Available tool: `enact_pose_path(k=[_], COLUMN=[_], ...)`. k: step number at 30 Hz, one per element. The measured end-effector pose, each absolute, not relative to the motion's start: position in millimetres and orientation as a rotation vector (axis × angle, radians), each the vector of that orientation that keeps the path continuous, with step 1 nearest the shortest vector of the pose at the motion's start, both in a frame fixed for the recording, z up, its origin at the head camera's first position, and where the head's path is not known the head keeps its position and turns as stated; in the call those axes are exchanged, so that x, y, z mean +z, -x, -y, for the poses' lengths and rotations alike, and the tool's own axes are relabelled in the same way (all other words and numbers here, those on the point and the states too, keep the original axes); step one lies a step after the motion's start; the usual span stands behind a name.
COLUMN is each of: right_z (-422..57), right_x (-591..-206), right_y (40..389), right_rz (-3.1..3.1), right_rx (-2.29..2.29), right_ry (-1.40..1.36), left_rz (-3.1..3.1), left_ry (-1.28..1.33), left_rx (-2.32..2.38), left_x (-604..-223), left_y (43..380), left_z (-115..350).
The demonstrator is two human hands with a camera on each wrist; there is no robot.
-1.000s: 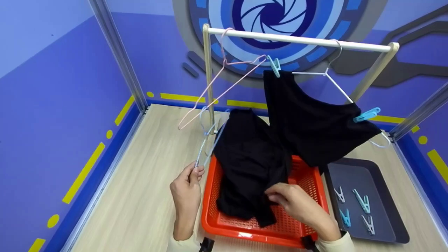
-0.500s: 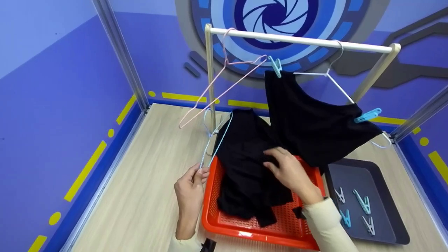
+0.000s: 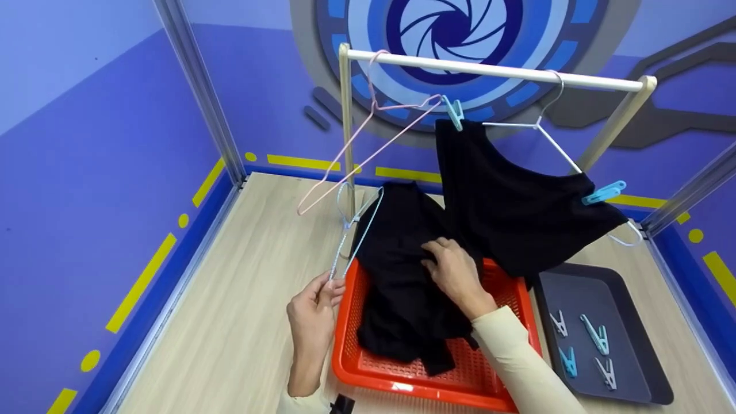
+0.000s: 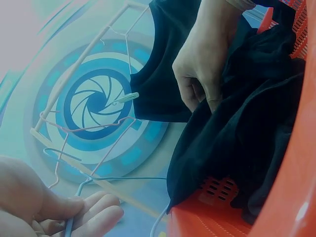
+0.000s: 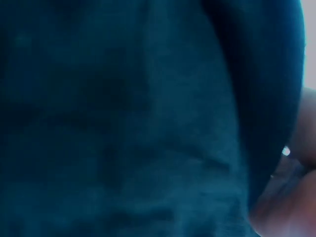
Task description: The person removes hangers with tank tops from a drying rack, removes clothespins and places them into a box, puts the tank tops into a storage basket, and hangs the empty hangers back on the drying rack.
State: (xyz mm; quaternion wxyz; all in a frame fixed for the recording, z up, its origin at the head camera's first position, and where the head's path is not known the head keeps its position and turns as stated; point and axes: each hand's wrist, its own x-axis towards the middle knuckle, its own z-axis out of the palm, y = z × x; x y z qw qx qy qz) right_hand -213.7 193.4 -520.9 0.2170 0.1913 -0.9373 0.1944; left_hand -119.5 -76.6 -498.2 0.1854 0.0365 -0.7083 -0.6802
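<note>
Over tabletop (image 3: pixel 241 299): gripping blue hanger (image 3: pixel 346 224) in left hand (image 3: pixel 315 305), pinching black garment (image 3: pixel 397 287) in right hand (image 3: pixel 454 273); likely limp, hold edge.

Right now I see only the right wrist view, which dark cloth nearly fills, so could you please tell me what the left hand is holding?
Observer: The left hand grips a light blue hanger.
Operator: Thank you; could you also tell me whether any clothespins are lying loose?
Observer: Yes, four clothespins lie in the dark gray tray, to the right of the red basket.
</note>
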Motion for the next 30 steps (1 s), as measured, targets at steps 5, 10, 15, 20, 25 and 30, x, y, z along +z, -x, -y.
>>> enact_pose_path(k=[5,10,15,20,25,30], right_z=[-195,-202,-209,-216,-215,-208], right_x=[-524,-518,-502,-481,-461,-443], right_y=[217,216,211,197,180,159], right_rz=[2.53,2.449,2.338,2.197,2.049,1.965], right_rx=[0.547,0.717,0.866,0.956,1.051,1.088], right_ry=[-0.484,-0.448,-0.394,-0.381,-0.384,-0.469], left_rz=[1.998,2.002,1.999,1.994,2.008,2.023], left_ry=[-0.106,-0.112,-0.116,-0.099,-0.109,-0.109], left_rx=[-1.913,-1.89,-1.896,-1.909,-1.899,-1.9], left_x=[-497,-497,-497,-497,-500,-502], left_y=[119,118,118,118,120,121], left_z=[77,78,79,79,78,78])
